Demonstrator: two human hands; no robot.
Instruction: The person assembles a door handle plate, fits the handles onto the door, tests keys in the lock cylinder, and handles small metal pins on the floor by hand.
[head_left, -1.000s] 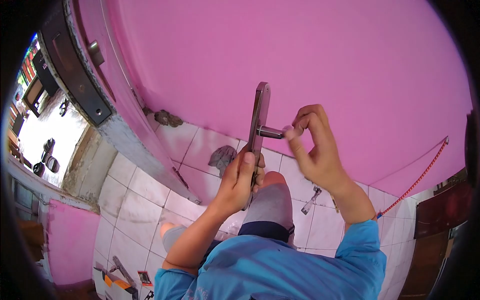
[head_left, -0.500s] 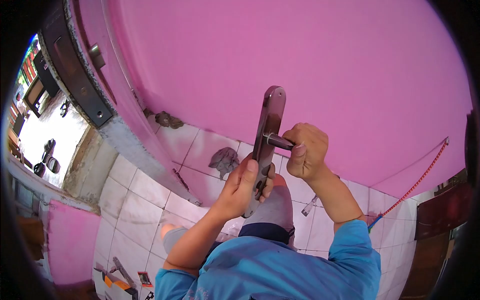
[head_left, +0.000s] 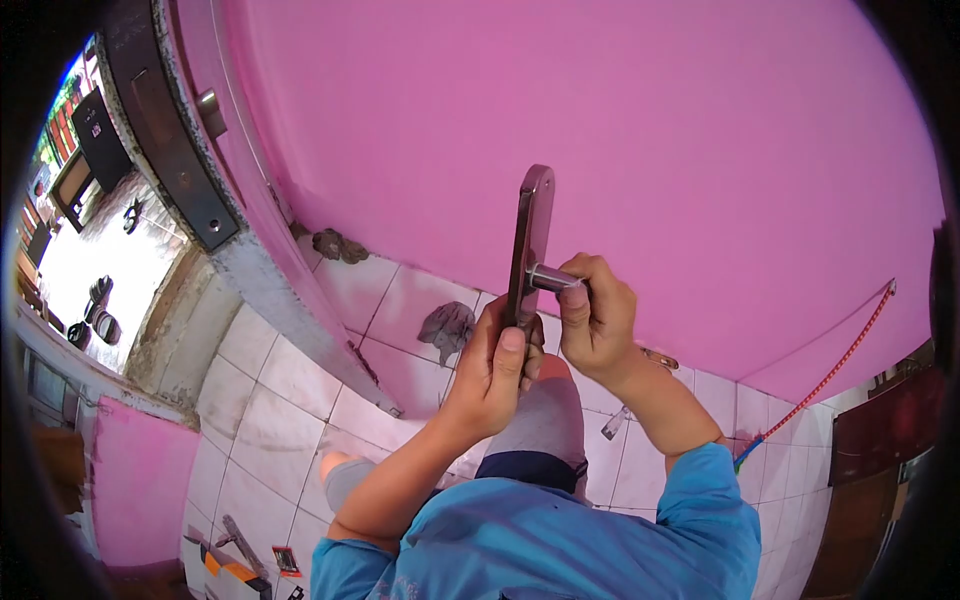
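A long metal door handle plate (head_left: 533, 220) with rounded ends stands nearly upright above my knee, seen mostly edge-on. My left hand (head_left: 492, 375) is wrapped round its lower part, thumb on the near side. From the plate's middle a short lever (head_left: 552, 278) sticks out to the right. The fingers and thumb of my right hand (head_left: 598, 318) are closed on that lever. The plate's lower end is hidden behind my left hand.
A door edge with a lock plate (head_left: 180, 165) curves along the left. Grey cloth (head_left: 446, 330) and brown cloth (head_left: 339, 246) lie by the pink wall. Tools (head_left: 240, 545) rest on the floor at lower left. A red cord (head_left: 835, 370) hangs at right.
My right hand has closed on the lever and shifted slightly left and down since the half-second-old frame. The plate has turned more edge-on again. The doorway has moved slightly right in view.
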